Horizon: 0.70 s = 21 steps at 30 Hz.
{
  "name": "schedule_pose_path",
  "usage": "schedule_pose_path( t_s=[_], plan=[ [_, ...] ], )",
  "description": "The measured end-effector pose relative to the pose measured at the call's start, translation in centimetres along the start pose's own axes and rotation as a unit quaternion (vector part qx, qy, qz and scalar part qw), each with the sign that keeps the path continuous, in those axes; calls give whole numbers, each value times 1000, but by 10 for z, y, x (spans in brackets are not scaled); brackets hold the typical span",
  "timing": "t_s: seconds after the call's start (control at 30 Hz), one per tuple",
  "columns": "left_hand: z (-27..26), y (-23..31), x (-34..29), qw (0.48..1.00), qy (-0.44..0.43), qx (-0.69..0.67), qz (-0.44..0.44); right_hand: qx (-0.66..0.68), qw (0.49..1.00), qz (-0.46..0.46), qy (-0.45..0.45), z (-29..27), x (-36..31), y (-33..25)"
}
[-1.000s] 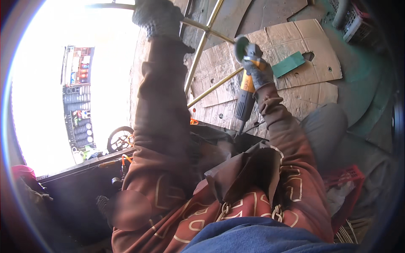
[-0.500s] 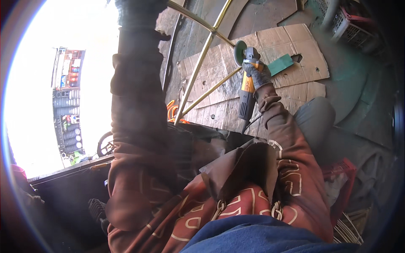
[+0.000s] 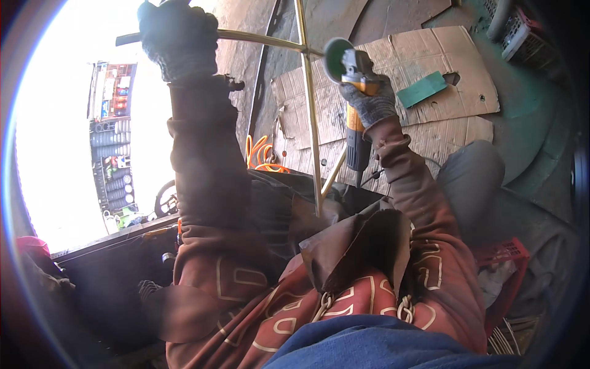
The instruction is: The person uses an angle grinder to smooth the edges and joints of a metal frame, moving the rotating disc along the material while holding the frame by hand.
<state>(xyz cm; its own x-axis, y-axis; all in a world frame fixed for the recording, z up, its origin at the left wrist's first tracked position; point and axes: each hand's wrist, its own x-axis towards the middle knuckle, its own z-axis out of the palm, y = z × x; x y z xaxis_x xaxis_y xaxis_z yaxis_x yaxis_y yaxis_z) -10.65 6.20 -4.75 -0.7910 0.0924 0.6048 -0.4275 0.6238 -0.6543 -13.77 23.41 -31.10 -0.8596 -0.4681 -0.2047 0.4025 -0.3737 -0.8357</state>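
Note:
My gloved left hand (image 3: 178, 42) is wrapped round one arm of a crossed metal tube frame (image 3: 312, 123), and a dark end of the tube sticks out beyond the glove. The brass-coloured tubes meet at a joint near the top centre; one long tube runs down toward my lap. In my gloved right hand (image 3: 376, 98) is a yellow and black angle grinder (image 3: 355, 138), gripped near its head. Its green disc (image 3: 335, 60) stands at the short tube end right of the joint. Whether disc and tube touch, I cannot tell.
Flattened cardboard (image 3: 424, 55) covers the ground ahead, with a green rectangular piece (image 3: 422, 90) on it. An orange hose (image 3: 258, 150) lies coiled left of the cardboard. A red crate (image 3: 507, 277) is by my right side, and a grey crate (image 3: 522, 40) stands far right.
My left hand has come into fuller view, lower, on the tube. The frame has turned and shifted right, with its lower end nearer my lap. The grinder has moved slightly left and tilted.

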Motion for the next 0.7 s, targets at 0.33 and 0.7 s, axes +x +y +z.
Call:
schedule_pose_path(
  t_s=[0.33,0.7],
  plan=[
    [-2,5,2,997,-57,-16,-52,-6,999,-35,-15,-4,1,5],
    [-16,13,-1,986,-5,-163,-35,-70,996,-50,-27,-11,3,-10]
  ],
)
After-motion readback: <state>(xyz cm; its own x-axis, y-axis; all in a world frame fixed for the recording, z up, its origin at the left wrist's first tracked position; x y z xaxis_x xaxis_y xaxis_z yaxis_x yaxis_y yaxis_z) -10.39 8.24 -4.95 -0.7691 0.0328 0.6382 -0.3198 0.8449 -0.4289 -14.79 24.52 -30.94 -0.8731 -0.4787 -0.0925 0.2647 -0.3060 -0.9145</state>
